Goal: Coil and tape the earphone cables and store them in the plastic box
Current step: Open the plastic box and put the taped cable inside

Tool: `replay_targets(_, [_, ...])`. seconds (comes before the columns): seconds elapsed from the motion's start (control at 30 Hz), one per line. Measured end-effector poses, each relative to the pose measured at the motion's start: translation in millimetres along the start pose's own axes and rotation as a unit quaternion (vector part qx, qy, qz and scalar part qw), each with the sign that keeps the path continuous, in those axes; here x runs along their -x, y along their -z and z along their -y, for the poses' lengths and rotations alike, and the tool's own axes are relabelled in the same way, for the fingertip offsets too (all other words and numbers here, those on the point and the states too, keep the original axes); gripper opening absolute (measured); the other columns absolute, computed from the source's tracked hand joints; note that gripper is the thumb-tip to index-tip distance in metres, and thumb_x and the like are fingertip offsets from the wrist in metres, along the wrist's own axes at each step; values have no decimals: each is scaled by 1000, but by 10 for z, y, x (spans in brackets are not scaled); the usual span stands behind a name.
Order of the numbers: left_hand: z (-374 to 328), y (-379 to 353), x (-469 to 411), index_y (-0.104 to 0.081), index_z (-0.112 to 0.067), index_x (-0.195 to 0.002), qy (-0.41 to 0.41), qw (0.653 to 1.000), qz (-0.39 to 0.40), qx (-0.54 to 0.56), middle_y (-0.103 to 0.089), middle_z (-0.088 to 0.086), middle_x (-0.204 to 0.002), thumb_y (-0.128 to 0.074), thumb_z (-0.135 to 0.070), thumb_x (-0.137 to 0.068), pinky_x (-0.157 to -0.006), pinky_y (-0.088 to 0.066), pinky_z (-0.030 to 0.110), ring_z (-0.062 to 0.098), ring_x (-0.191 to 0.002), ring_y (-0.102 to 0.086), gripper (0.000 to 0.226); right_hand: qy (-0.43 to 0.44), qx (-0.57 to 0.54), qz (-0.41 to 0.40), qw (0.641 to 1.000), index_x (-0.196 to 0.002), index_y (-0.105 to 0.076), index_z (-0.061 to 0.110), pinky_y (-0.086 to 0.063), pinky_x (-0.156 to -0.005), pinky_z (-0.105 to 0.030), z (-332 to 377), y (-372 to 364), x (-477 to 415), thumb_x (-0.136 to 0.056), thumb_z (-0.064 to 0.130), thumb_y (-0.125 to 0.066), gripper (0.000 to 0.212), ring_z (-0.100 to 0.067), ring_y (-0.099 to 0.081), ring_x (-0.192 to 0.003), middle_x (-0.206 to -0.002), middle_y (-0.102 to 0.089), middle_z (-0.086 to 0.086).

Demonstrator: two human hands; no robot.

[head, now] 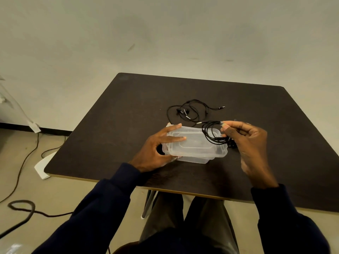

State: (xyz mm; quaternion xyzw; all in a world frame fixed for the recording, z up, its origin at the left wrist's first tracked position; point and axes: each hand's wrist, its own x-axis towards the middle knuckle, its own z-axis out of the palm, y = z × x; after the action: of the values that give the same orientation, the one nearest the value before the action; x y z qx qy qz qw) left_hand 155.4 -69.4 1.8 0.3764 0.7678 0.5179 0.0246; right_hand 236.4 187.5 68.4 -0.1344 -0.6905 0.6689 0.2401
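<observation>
**Earphone cable coiled in hand, box lid on**

From the head camera, we saw one earphone cable (213, 133) wound into a small coil and hanging in the air over the right end of the plastic box (194, 150). The right hand (251, 143) pinched the top of that coil between thumb and fingertips, and the plug (200, 123) stuck out to the left. We could not tell whether any tape bound the loops.

The left hand (157, 147) lay spread over the left end of the box. Its fingers were nearly straight across the lid (192, 142) and its thumb sat at the near edge, bracing the box on the table (110, 125). The lid looked closed.

A second cable (187, 111) lay loose and tangled on the table just beyond the box, uncoiled.

We judged the step in hand to be storing the first coil. The next move called for the lid to come off, most likely by the left hand lifting it. The right hand would need to keep its pinch so that the loops did not spring apart. After that, the loose cable remained to be coiled.
</observation>
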Motion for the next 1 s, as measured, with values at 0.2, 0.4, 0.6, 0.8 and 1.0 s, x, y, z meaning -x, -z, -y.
replay_targets(0.2, [28, 54, -30, -67, -12, -133, 4, 999, -38, 19, -42, 0, -161, -72, -5, -91, -125, -24, 55, 19, -158, -15, 42, 57, -28, -27, 998, -106, -78, 9, -60, -72, -26, 90, -9, -59, -89, 13, -78, 18, -20, -71, -79, -94, -79, -11])
replay_targets(0.4, [82, 266, -135, -69, -3, -124, -80, 991, -98, -43, -56, 12, -148, -71, 2, -90, -121, -35, 53, 29, -152, -34, 35, 84, -52, -67, 993, -110, -76, 3, -59, -73, -25, 197, -37, -192, -90, 11, -77, 22, -15, -69, -75, -96, -77, -14])
replay_targets(0.6, [293, 481, 33, -70, 3, -120, -56, 964, -249, -70, -62, 21, -138, -62, -17, -96, -120, -39, 41, 33, -146, -44, 32, 33, 70, -2, 997, -101, -80, 12, -55, -61, -24, 95, -199, -133, -88, 14, -80, 13, -14, -73, -74, -85, -79, -6])
replay_targets(0.8, [468, 496, 69, -70, -2, -123, -40, 950, -288, -111, -62, 17, -140, -60, -21, -98, -120, -38, 35, 32, -147, -42, 33, 39, 227, 69, 971, -89, -80, 16, -57, -59, -21, -145, -748, 45, -88, 15, -79, 2, -5, -73, -64, -72, -76, 6])
replay_targets(1.0, [480, 480, 77, -72, 0, -121, -53, 953, -281, -103, -63, 17, -138, -59, -17, -98, -120, -38, 41, 32, -148, -41, 31, 11, 322, 159, 933, -85, -78, 20, -63, -68, -28, -175, -931, -21, -87, 13, -77, 7, -2, -73, -66, -71, -76, 6])
